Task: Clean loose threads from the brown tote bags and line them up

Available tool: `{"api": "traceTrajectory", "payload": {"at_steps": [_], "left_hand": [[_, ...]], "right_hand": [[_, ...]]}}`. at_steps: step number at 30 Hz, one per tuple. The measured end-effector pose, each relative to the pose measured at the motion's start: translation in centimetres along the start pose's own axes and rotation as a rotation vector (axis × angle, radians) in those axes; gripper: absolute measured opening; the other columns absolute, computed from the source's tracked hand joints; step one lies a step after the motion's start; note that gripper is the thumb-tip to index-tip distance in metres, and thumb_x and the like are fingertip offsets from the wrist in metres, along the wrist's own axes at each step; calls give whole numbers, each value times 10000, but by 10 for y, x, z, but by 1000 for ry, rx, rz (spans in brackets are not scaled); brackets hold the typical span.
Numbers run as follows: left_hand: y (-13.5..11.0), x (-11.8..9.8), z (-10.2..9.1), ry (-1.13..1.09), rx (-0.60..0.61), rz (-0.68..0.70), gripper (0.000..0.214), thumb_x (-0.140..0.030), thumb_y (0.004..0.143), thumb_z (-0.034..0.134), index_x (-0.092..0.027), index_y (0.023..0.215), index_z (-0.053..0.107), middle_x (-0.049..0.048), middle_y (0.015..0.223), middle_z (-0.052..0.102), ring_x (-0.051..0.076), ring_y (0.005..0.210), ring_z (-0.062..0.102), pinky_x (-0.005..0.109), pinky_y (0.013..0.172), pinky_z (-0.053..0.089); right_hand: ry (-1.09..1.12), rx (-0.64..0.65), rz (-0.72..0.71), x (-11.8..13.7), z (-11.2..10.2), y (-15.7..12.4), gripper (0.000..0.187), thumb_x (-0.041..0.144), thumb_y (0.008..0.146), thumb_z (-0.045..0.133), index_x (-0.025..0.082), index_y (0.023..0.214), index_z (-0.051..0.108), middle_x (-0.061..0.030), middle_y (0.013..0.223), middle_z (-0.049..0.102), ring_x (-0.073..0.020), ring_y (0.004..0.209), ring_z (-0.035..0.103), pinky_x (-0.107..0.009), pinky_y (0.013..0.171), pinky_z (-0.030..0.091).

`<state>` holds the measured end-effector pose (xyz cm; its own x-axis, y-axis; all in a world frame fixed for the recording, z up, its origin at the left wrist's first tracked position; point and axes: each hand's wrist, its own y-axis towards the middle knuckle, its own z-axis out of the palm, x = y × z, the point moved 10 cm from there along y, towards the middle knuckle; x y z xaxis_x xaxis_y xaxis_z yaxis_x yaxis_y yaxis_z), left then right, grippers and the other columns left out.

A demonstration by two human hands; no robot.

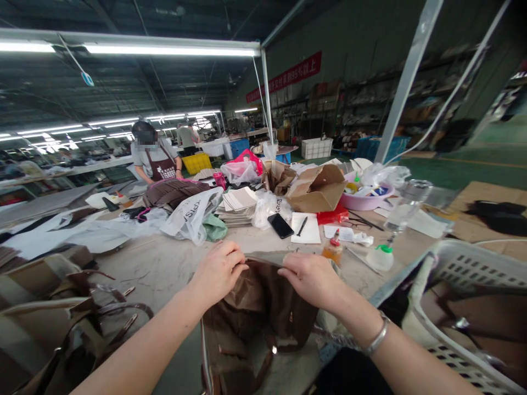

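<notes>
A brown fabric bag (263, 299) lies in front of me at the near edge of the worktable, its mouth facing up and its dark lining showing. My left hand (220, 269) pinches the far rim of the bag on the left side. On the right side of that same rim, my right hand (310, 277) grips the edge between thumb and fingers. A strap and a small shiny metal fitting hang at the near side of the bag. Just beyond my right hand stands a small bottle of amber liquid (331, 253) with a red tip.
A white plastic basket (465, 263) holding brown pieces stands at right. More brown bags (45, 323) sit at left. Across the table are a phone (280, 225), a notepad (310, 233), stacked cards (236, 211), a green-capped bottle (381, 258) and a pink basin (366, 201). A co-worker (154, 156) stands beyond.
</notes>
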<state>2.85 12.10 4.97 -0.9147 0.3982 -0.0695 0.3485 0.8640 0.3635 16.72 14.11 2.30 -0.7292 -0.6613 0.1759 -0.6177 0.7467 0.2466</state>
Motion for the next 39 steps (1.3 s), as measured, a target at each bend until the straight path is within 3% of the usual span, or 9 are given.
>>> {"api": "traceTrajectory", "payload": {"at_steps": [9,24,28,33,39], "left_hand": [[16,5,15,-142,97,-106,153,-275,822,517,-181,708,555,3,709,594,149,692,550,270,662,393],[22,4,17,-62,79,-184,117,-237,759,554,-187,656,578,-4,652,606,145,632,546,263,615,360],[21,3,16,-58,78,-183,109,-243,767,550,-191,679,588,1,656,605,155,646,553,267,610,365],[18,6,15,-67,89,-208,99,-252,761,564,-193,686,590,-1,651,602,156,645,555,263,603,370],[17,8,16,-51,96,-195,98,-256,777,548,-199,700,572,7,698,620,167,687,579,265,617,395]], "right_hand": [[23,24,51,-13,-1,-9,303,372,905,428,209,762,640,-16,788,650,-146,739,591,-238,610,366],[82,-25,46,-15,-1,-9,371,352,933,353,205,727,625,-12,746,636,-138,698,579,-240,619,378],[133,22,37,-13,-2,-9,410,416,945,301,228,867,657,-19,820,667,-157,765,607,-245,651,407],[104,42,19,-4,-6,2,371,522,853,465,281,1085,625,-25,900,692,-192,822,626,-269,714,433],[-22,113,-30,12,1,26,325,477,867,464,258,807,695,-24,762,693,-185,725,623,-253,612,398]]}}
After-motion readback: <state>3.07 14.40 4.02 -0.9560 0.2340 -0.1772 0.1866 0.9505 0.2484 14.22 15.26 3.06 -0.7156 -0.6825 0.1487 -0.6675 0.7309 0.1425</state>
